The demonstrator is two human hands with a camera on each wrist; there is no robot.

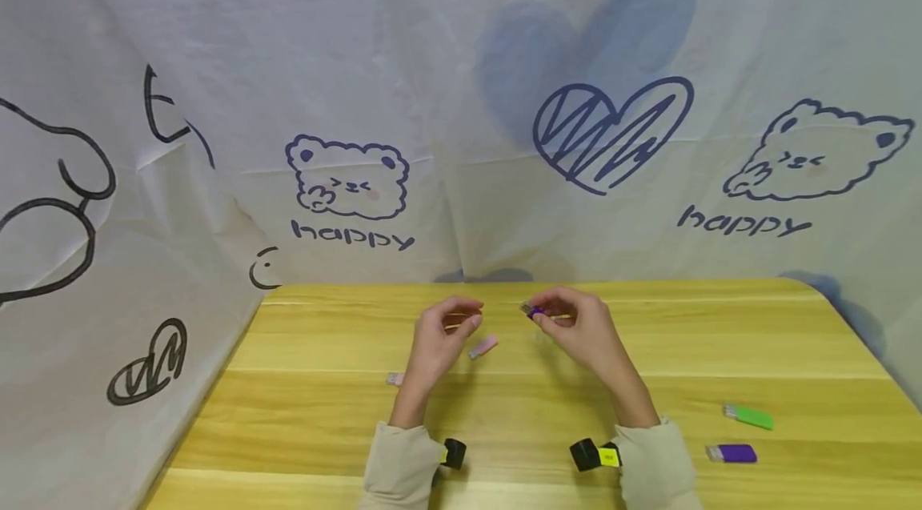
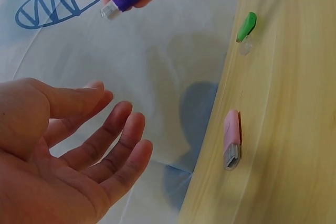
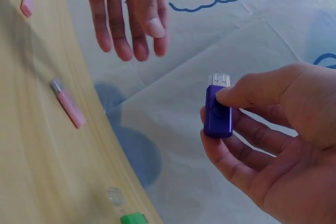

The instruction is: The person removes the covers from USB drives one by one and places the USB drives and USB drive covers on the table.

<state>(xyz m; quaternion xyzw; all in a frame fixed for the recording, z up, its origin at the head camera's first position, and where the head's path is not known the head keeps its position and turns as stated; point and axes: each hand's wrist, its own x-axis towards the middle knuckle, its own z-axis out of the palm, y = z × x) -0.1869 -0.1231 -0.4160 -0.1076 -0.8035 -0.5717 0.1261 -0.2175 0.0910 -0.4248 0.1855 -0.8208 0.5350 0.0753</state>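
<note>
Head view shows two bare hands raised over a yellow wood-grain bench [image 1: 302, 430]. The right hand [image 1: 579, 326] grasps a small purple plastic USB stick [image 1: 534, 312], which is in the air between nine and ten o'clock of that hand; as the right wrist view shows, the thumb presses its flat side and the pale plug is free. The left hand [image 1: 446, 334] is released: its fingers are loosely bent and hold nothing. On the bench, a slim pink USB stick with metal plug [image 1: 483, 347] lies near the left hand, between three and four o'clock, and a second pink USB stick [image 1: 395, 379], partly covered by the left wrist, lies at eight o'clock. Well apart from the right hand, at four o'clock, lie a bright green USB stick [image 1: 749, 416] and another purple USB stick [image 1: 731, 454]. Left wrist view shows also a green piece [image 2: 247, 26] near a clear round part [image 2: 245, 45]; whether it is the same green stick, I cannot tell. I judge the step in hand to be the holding up of the purple stick; the next move seems to call for a firm pinch, and for the left hand, if it must help, to approach the plug toward three o'clock.
</note>
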